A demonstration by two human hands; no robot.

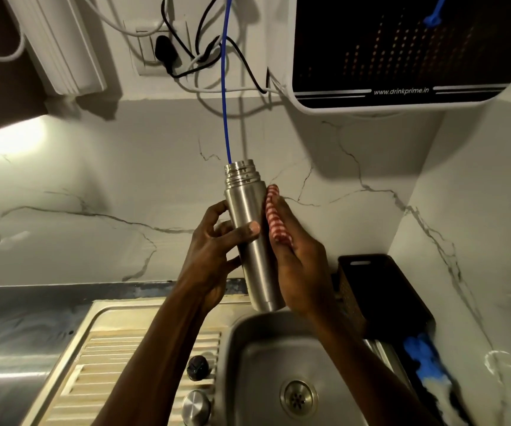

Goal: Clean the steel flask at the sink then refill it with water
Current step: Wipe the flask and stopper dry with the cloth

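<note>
The steel flask (249, 210) is held upright above the sink basin (266, 358), its threaded mouth uncapped. My left hand (214, 256) grips its middle, thumb across the front. My right hand (300, 265) presses a red-and-white checked cloth (274, 216) flat against the flask's right side. A thin blue tube (225, 87) hangs from above and ends right at the flask's mouth. On the ribbed drainboard (119, 364) lie a black inner stopper (198, 368) and a round steel cap (196, 407).
A black-and-white water purifier (386, 56) hangs on the wall at upper right. Cables and a wall socket (162, 50) sit above the flask. A dark basket (380, 296) stands right of the sink, with something blue (426, 361) in front of it. Marble wall behind.
</note>
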